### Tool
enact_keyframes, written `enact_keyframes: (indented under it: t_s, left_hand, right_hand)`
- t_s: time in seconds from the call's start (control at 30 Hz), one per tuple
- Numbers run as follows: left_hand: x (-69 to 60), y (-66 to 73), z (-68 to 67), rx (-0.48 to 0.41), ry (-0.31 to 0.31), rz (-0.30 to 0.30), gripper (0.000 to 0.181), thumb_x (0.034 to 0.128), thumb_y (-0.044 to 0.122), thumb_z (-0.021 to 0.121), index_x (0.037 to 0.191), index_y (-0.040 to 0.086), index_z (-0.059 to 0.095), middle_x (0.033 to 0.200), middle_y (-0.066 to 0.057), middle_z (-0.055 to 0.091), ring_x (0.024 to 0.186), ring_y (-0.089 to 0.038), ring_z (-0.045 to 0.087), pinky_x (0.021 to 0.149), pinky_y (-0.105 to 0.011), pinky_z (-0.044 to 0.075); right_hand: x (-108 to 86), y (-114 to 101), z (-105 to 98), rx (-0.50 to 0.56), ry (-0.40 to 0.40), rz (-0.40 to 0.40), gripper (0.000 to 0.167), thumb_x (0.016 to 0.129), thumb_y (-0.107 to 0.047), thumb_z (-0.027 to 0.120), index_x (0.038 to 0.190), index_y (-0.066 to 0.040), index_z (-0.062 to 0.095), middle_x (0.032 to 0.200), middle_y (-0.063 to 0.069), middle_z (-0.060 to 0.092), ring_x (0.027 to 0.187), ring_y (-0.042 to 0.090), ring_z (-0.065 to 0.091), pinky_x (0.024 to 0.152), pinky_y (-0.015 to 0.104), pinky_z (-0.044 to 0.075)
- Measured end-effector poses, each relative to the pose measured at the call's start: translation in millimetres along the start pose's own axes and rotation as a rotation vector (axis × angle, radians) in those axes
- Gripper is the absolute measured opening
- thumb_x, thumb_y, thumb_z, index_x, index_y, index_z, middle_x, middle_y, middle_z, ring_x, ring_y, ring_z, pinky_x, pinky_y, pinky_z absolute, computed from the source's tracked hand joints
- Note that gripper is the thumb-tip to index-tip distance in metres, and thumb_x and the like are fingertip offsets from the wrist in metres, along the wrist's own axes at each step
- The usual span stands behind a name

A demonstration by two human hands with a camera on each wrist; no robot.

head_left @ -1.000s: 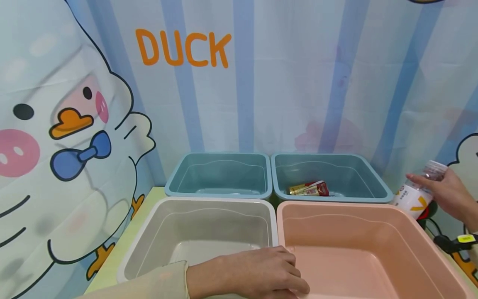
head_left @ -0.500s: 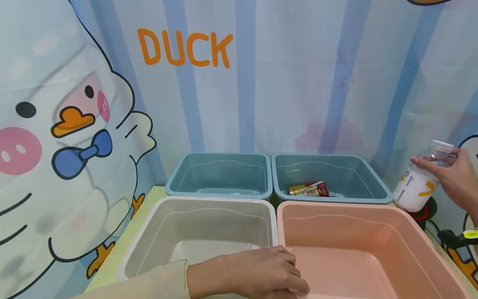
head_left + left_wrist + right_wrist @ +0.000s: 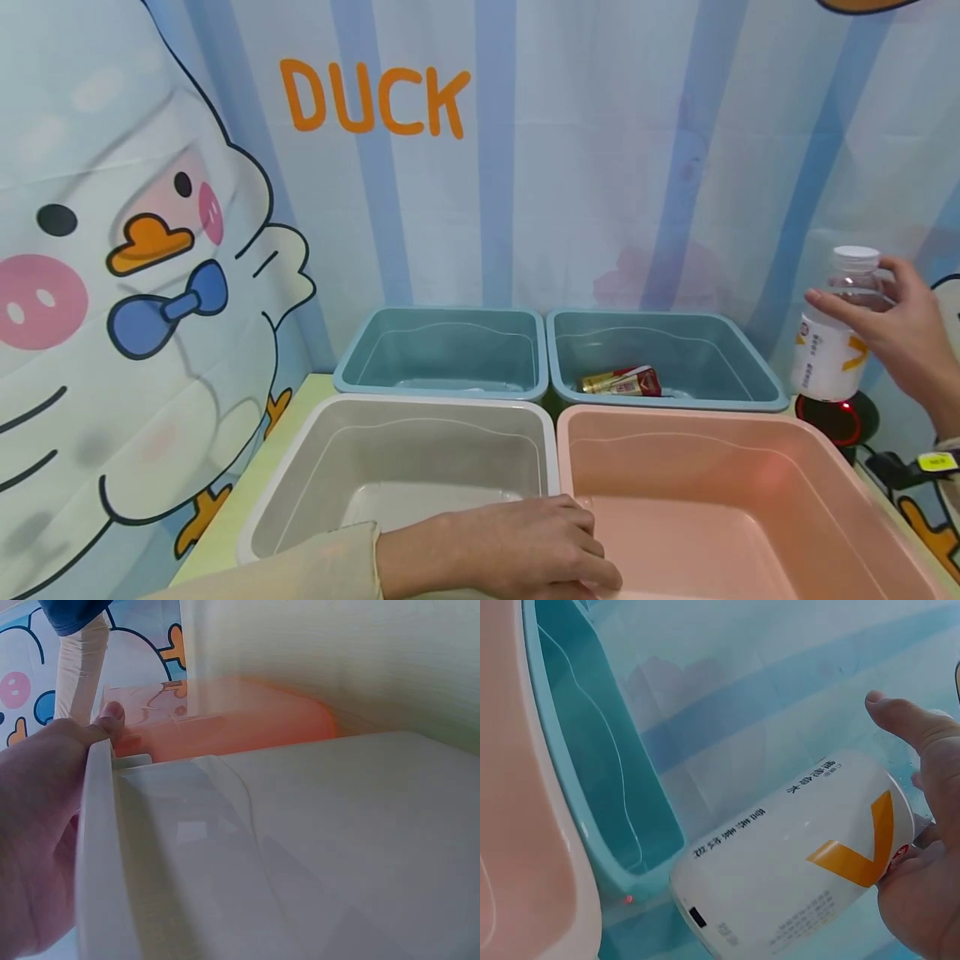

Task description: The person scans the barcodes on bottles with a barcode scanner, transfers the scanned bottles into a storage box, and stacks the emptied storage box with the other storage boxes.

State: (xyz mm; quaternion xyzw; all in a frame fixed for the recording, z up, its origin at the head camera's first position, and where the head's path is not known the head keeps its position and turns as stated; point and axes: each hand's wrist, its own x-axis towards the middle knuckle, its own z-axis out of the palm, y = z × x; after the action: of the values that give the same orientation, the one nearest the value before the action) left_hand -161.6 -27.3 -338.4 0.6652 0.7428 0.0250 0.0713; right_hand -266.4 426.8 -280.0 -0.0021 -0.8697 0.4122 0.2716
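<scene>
My right hand holds a clear bottle by its neck, with thumb and fingers around it. The bottle has a white screw cap and a white label with a yellow V-shaped mark. It stands nearly upright in the air above a black round device with a glowing red ring. In the right wrist view the label faces the camera. My left hand rests on the near rims between the grey bin and the pink bin, fingers loosely bent. Its thumb shows beside the rim in the left wrist view.
Two blue bins stand behind: the left blue bin and the right blue bin. A red and gold can-like package lies in the right one. A duck-printed curtain hangs behind the pale green table.
My right hand has raised the bottle and moved it slightly left, turning it from tilted to nearly upright. The device's red ring now shows below it. My left hand has stayed put.
</scene>
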Motion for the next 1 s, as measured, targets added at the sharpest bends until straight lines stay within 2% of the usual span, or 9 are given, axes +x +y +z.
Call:
enact_keyframes:
  t_s: [0.13, 0.23, 0.33, 0.37, 0.53, 0.77, 0.83, 1.0]
  left_hand:
    - [-0.1, 0.2, -0.2, 0.013, 0.001, 0.009, 0.028, 0.1078, 0.031, 0.064, 0.135, 0.027, 0.073, 0.118, 0.021, 0.072, 0.095, 0.009, 0.049, 0.094, -0.003, 0.033]
    - [-0.1, 0.3, -0.4, 0.031, -0.001, 0.013, 0.028, 0.108, 0.03, 0.064, 0.135, 0.026, 0.073, 0.117, 0.02, 0.072, 0.095, 0.008, 0.05, 0.093, -0.004, 0.033]
    - [-0.2, 0.4, -0.4, 0.043, -0.005, 0.012, 0.029, 0.108, 0.03, 0.065, 0.136, 0.026, 0.072, 0.117, 0.02, 0.072, 0.096, 0.007, 0.05, 0.093, -0.004, 0.034]
    - [-0.2, 0.5, -0.4, 0.045, -0.006, 0.012, 0.029, 0.1079, 0.03, 0.065, 0.136, 0.026, 0.072, 0.117, 0.02, 0.072, 0.096, 0.007, 0.05, 0.093, -0.005, 0.034]
    - [-0.2, 0.4, -0.2, 0.043, -0.001, 0.016, 0.029, 0.108, 0.03, 0.065, 0.136, 0.025, 0.073, 0.117, 0.02, 0.072, 0.095, 0.007, 0.05, 0.093, -0.005, 0.034]
    - [-0.2, -0.6, -1.0, 0.028, -0.007, 0.01, 0.029, 0.1082, 0.03, 0.064, 0.136, 0.026, 0.072, 0.118, 0.02, 0.073, 0.095, 0.008, 0.05, 0.094, -0.004, 0.034]
    - [0.2, -0.6, -1.0, 0.026, -0.006, 0.01, 0.03, 0.108, 0.03, 0.064, 0.136, 0.026, 0.072, 0.118, 0.02, 0.073, 0.095, 0.008, 0.05, 0.094, -0.004, 0.034]
    - [0.7, -0.8, -0.5, 0.003, 0.002, 0.012, 0.03, 0.1076, 0.031, 0.065, 0.136, 0.026, 0.073, 0.117, 0.019, 0.074, 0.094, 0.009, 0.05, 0.093, -0.003, 0.034]
  right_hand:
    - [4.3, -23, 6, 0.007, -0.038, -0.053, 0.084, 0.103, -0.033, 0.072, 0.169, -0.036, 0.021, 0.168, 0.028, 0.032, 0.142, 0.058, 0.038, 0.106, 0.085, 0.03]
    - [8.3, -42, 12, -0.001, -0.078, -0.089, 0.086, 0.102, -0.031, 0.073, 0.171, -0.027, 0.022, 0.168, 0.031, 0.029, 0.143, 0.066, 0.035, 0.104, 0.088, 0.027]
    - [11.2, -59, 20, -0.048, -0.123, -0.123, 0.09, 0.1, -0.034, 0.076, 0.171, -0.02, 0.021, 0.167, 0.032, 0.03, 0.139, 0.068, 0.038, 0.1, 0.089, 0.03]
    - [11.6, -65, 23, -0.058, -0.141, -0.143, 0.091, 0.1, -0.034, 0.076, 0.171, -0.017, 0.022, 0.165, 0.033, 0.032, 0.137, 0.067, 0.04, 0.098, 0.089, 0.032]
    - [13.1, -88, 38, -0.113, -0.231, -0.216, 0.091, 0.097, -0.035, 0.079, 0.17, -0.019, 0.027, 0.157, 0.031, 0.043, 0.13, 0.061, 0.048, 0.09, 0.085, 0.041]
    - [13.7, -118, 71, -0.119, -0.288, -0.44, 0.082, 0.091, -0.025, 0.086, 0.162, -0.014, 0.046, 0.146, 0.024, 0.057, 0.128, 0.05, 0.054, 0.095, 0.079, 0.042]
    - [12.3, -126, 83, -0.122, -0.313, -0.5, 0.08, 0.091, -0.023, 0.087, 0.16, -0.014, 0.048, 0.143, 0.021, 0.06, 0.126, 0.045, 0.057, 0.096, 0.076, 0.045]
    - [10.5, -140, 113, -0.169, -0.375, -0.607, 0.074, 0.092, -0.027, 0.085, 0.158, -0.013, 0.052, 0.136, 0.017, 0.064, 0.118, 0.036, 0.062, 0.086, 0.059, 0.057]
